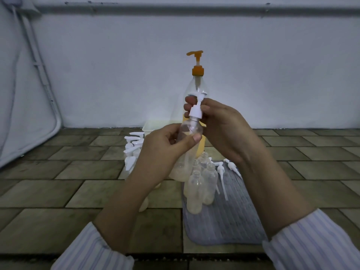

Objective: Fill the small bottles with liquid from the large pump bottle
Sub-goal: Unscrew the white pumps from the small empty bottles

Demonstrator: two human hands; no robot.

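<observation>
Striped sleeves (93, 248) at bottom edge, both forearms raised over tiled floor (58, 191). Grey ribbed mat (229, 217) lies right of centre; cluster of uncapped small clear bottles (202, 182) stands on its far-left part, loose white pump heads (222, 172) lying just beside them. Left hand (167, 149) grasps body of a small clear bottle (190, 131), held up and tilted slightly. Right hand (220, 123) pinches that bottle's white pump cap (195, 111) at the neck. Left of the hands, capped small bottles (133, 147) grouped on floor. Behind, large pump bottle (195, 98) with orange pump (197, 63), yellowish liquid in lower part. Pale tub (155, 126) near wall, contents unclear.
</observation>
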